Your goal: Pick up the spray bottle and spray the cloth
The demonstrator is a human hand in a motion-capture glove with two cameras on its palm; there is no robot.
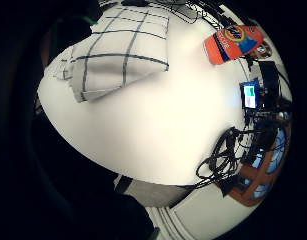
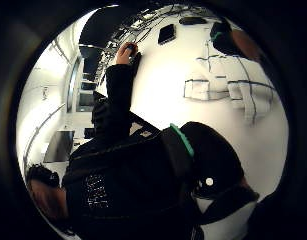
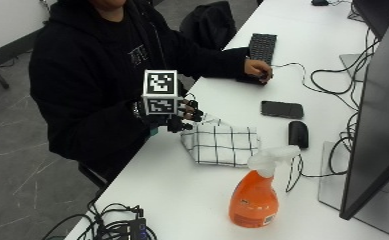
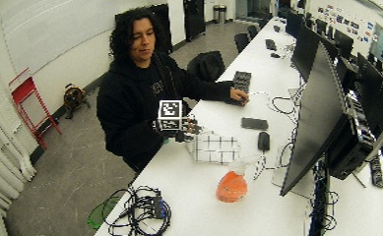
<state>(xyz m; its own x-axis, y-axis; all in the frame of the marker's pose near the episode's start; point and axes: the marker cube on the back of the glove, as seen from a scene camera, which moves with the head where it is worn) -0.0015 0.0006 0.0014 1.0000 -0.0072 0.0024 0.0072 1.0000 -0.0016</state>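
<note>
An orange spray bottle [image 3: 255,200] with a white trigger head stands upright on the white table [image 3: 181,190], in front of the monitor. A folded white cloth [image 3: 222,144] with a black grid pattern lies flat between the bottle and the person. My gloved right hand [image 3: 184,116] hovers at the table's edge just beside the cloth's near corner, fingers loosely curled and holding nothing. The little finger side palm view looks down on the cloth [image 1: 118,50] and, across bare table, the bottle [image 1: 235,42]. The thumb side palm view shows the cloth [image 2: 228,92] and the person's dark hoodie.
A black phone [image 3: 282,109] and a black mouse [image 3: 298,133] lie just beyond the cloth. The bare left hand [image 3: 257,69] rests by a keyboard [image 3: 262,47]. A large monitor [image 3: 377,130] stands at the right, and cables [image 3: 114,227] are coiled at the near corner.
</note>
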